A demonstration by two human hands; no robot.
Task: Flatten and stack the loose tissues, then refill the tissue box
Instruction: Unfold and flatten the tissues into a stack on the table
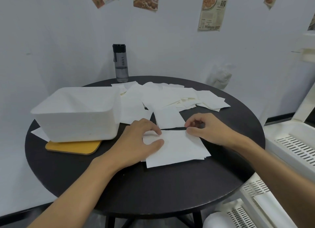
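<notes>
From the head camera, a small stack of flattened tissues [177, 149] lies on the near middle of a round black table [136, 190]. The stack is roughly rectangular; its long axis runs from left to right, tilted a little so the right end sits nearer the person. Its edges do not line up exactly, and corners of lower sheets poke out at the left and right.

The left hand [141, 140] rests on the left part of the stack, fingers curled and spread, with the fingertips and thumb pressing on the top sheet. The right hand [204, 127] sits at the far right corner of the stack, fingers loosely bent, thumb and forefinger pinched at the sheet's edge; whether they actually grip it cannot be told.

Just beyond the stack lies 1 separate tissue [170, 119], and behind it a wide loose heap of tissues [170, 96] spreads across the far half of the table.

The wall behind is plain white, with paper clippings [213, 9] stuck up high. White slotted furniture [293, 142] stands at the right.

A white tissue box [76, 115] stands at the left of the table, on a yellow mat [73, 146]. What it holds cannot be seen. A dark bottle [120, 62] stands upright at the far edge.
</notes>
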